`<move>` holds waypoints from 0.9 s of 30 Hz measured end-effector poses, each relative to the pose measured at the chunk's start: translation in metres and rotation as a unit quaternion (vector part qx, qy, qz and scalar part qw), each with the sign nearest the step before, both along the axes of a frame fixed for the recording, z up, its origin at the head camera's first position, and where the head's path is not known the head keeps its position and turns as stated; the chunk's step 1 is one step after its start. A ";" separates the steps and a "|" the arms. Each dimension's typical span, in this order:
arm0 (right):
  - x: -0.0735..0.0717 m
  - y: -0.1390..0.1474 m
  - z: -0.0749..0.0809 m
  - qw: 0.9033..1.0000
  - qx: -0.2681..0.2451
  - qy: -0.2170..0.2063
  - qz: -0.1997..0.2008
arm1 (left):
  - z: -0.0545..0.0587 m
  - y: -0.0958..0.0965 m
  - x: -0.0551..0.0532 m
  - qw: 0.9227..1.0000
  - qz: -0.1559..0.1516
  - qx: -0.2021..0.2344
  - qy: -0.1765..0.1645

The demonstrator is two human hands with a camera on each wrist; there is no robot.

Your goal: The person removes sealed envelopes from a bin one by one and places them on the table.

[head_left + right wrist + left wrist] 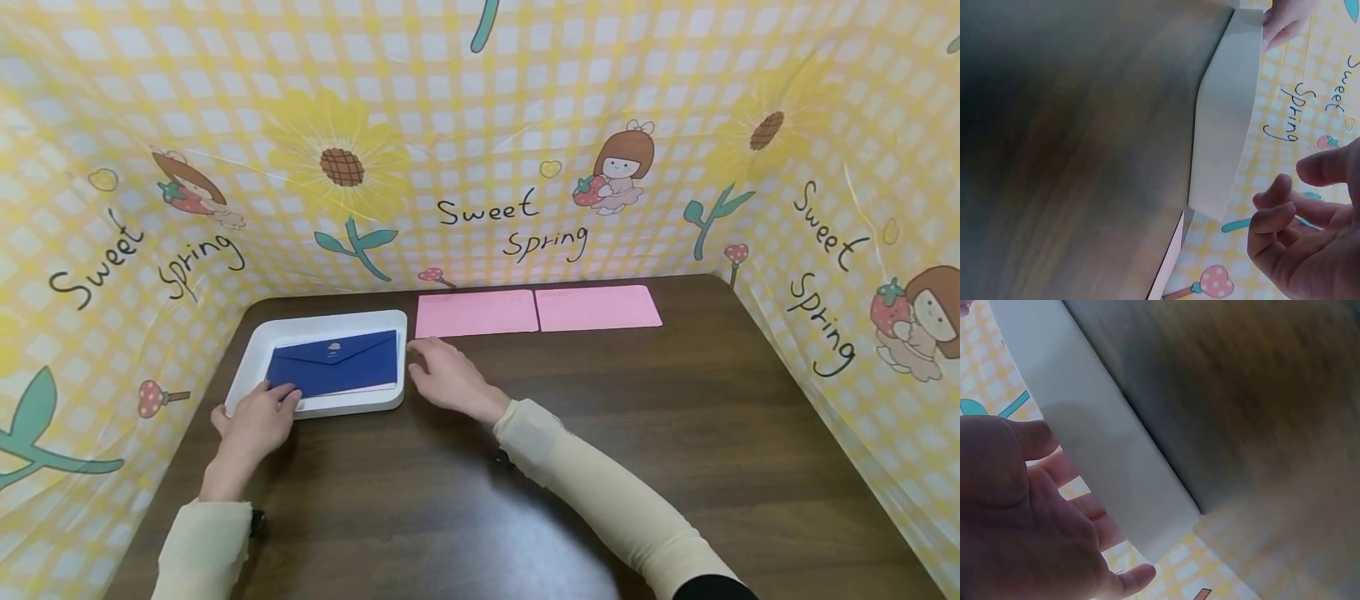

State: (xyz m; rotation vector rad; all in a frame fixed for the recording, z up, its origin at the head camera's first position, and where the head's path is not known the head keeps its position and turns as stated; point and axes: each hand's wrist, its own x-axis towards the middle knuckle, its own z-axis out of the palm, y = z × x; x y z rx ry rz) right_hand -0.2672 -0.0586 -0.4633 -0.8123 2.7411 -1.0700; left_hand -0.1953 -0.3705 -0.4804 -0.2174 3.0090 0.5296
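Observation:
A white tray (315, 408) with rounded corners stands at the left of the table. Inside it lies a blue envelope (352, 375) with a pointed flap; a pale edge shows beneath. My left hand (258, 421) reaches over the tray's near left corner, fingertips at the envelope's lower left edge. The left wrist view shows the left hand's fingers (1088, 503) passing behind the tray's wall, partly hidden by it. My right hand (447, 375) is beside the tray's right rim, its fingers loosely curled. Nothing lies between the right hand's fingers (1272, 228) in the right wrist view.
Two pink envelope-like sheets, a left one (477, 314) and a right one (597, 308), lie side by side along the table's back edge. A yellow checked cloth (480, 125) walls the brown table (600, 433) at the back and both sides.

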 end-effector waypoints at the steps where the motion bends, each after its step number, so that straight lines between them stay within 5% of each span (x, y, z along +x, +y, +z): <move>1: 0.001 -0.003 0.000 1.000 -0.002 -0.002 0.001 | 0.000 -0.001 0.000 1.000 -0.001 0.001 -0.004; 15: 0.005 -0.033 -0.011 0.998 0.051 0.036 0.029 | -0.001 -0.004 -0.001 1.000 -0.021 0.016 -0.015; 20: -0.001 -0.042 -0.020 0.994 0.071 0.077 0.022 | 0.000 -0.005 -0.001 0.999 -0.017 0.018 -0.020; 27: -0.003 -0.055 -0.025 0.994 0.083 0.075 0.004 | -0.001 -0.006 0.001 0.999 -0.017 0.020 -0.019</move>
